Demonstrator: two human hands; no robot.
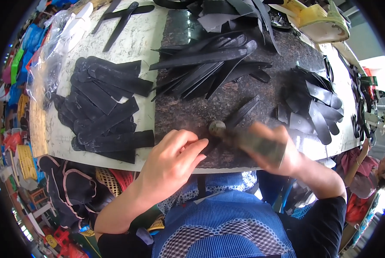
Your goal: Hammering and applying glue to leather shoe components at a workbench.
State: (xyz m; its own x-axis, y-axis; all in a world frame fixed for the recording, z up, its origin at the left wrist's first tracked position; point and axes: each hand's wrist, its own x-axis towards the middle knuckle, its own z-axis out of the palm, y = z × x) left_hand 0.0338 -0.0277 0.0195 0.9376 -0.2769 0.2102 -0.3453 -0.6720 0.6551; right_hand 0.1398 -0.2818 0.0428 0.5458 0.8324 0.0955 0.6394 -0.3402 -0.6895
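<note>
My right hand (280,148), smeared by motion, is closed round the handle of a hammer (217,127) with a round metal head. The head is over a black leather-like strip (244,110) lying on a dark stone slab (188,112). My left hand (171,161) is closed in a pinch at the strip's near end, close to the hammer head. The fingers and the hammer hide part of the strip. Whether the head touches it I cannot tell.
Black strips are heaped on the left (100,109), on the far part of the slab (209,60) and at the right (315,103). Flat black sheets (227,15) lie at the back. A yellowish container (323,23) stands far right. Another person (364,172) is at the right edge.
</note>
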